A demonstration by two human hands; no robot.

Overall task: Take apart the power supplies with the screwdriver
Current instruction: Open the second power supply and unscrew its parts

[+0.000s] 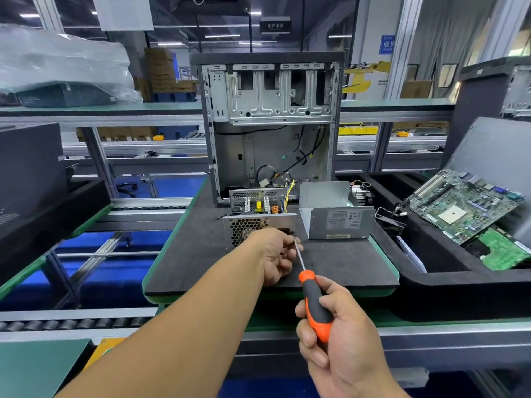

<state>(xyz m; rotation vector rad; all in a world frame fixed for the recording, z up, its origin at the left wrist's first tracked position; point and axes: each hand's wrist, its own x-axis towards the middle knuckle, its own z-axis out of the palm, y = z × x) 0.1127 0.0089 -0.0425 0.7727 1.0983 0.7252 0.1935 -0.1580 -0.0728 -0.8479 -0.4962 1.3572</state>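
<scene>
An opened power supply [253, 214] with a honeycomb vent panel facing me stands on the dark mat [339, 262]; its inner board with coils shows from above. Its removed grey cover [336, 219] stands to the right. My left hand [275, 254] reaches to the front panel's lower right corner with curled fingers pinching the screwdriver's thin metal shaft near its tip. My right hand [339, 337] grips the orange and black screwdriver [314, 303] by the handle, its shaft pointing up and left toward that corner.
An empty computer case [270, 122] stands upright behind the power supply. A black tray [431, 280] at the right holds a green motherboard [462, 205] and other boards. Roller conveyors run at the left and in front. Another dark case stands at the far left.
</scene>
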